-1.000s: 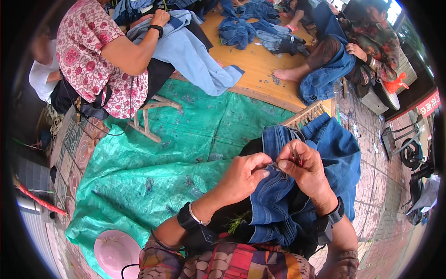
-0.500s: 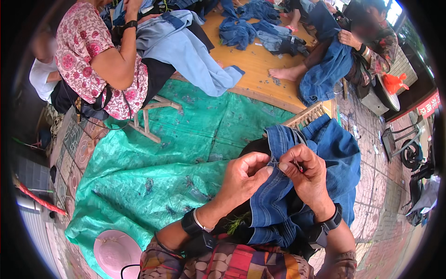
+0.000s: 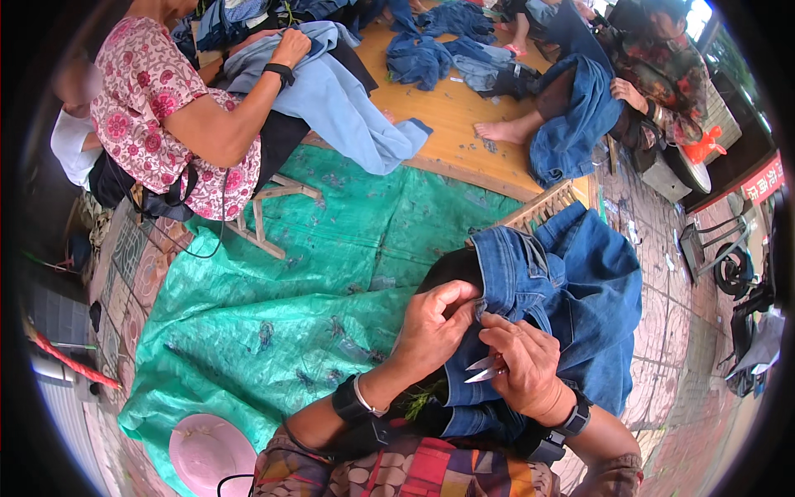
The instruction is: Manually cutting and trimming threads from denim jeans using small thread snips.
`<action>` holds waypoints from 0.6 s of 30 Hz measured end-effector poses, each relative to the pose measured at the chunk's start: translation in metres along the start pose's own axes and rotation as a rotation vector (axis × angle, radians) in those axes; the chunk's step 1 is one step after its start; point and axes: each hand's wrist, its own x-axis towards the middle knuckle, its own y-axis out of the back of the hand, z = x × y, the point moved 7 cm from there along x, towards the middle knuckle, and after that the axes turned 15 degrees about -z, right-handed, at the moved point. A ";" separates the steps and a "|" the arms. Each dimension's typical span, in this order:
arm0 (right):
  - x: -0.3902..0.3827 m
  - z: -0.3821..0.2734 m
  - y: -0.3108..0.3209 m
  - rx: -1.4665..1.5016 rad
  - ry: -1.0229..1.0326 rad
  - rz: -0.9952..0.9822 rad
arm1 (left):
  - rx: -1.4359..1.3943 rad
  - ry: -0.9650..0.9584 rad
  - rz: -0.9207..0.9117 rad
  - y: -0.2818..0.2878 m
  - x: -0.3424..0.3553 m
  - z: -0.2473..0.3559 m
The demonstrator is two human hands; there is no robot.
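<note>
A pair of blue jeans [image 3: 592, 290] lies across my lap, its waistband toward the upper middle. My left hand [image 3: 439, 327] pinches the edge of the denim between thumb and fingers. Close beside it, my right hand [image 3: 526, 364] is curled around small scissors [image 3: 479, 369], whose pale blades stick out toward my left wrist, slightly apart. The scissors' handles are hidden in my palm. The right thumb and forefinger tips meet the denim next to my left fingertips; any thread between them is too small to make out.
Green sheeting [image 3: 331, 248] covers the ground ahead, littered with scraps. Beyond it a wooden platform [image 3: 431, 141] bears denim garments [image 3: 418, 62]. Two seated people handle jeans, at far left and far right. A pink hat [image 3: 211, 455] lies at lower left. A wooden stool [image 3: 269, 240] stands by the left person.
My right hand has lowered and turned, so the scissor blades now show. The jeans' waistband has shifted, and both hands grip lower on its edge. The left person's arm has dropped to the light jeans.
</note>
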 end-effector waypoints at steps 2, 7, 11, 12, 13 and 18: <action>-0.001 -0.003 -0.001 -0.046 -0.001 -0.040 | 0.008 0.045 -0.074 0.001 -0.002 0.001; -0.005 0.000 -0.009 -0.043 -0.035 -0.056 | -0.190 0.183 -0.155 -0.002 -0.010 -0.008; -0.002 0.001 -0.003 0.009 -0.052 -0.051 | -0.434 0.202 -0.099 -0.008 -0.014 -0.018; -0.002 0.003 -0.005 0.008 -0.053 -0.050 | -0.434 0.201 -0.100 -0.009 -0.014 -0.018; -0.002 0.008 -0.004 0.091 -0.065 0.022 | -0.482 0.206 -0.083 -0.010 -0.014 -0.019; -0.010 0.048 -0.015 0.761 -0.539 0.167 | -0.434 0.229 -0.038 -0.011 -0.018 -0.019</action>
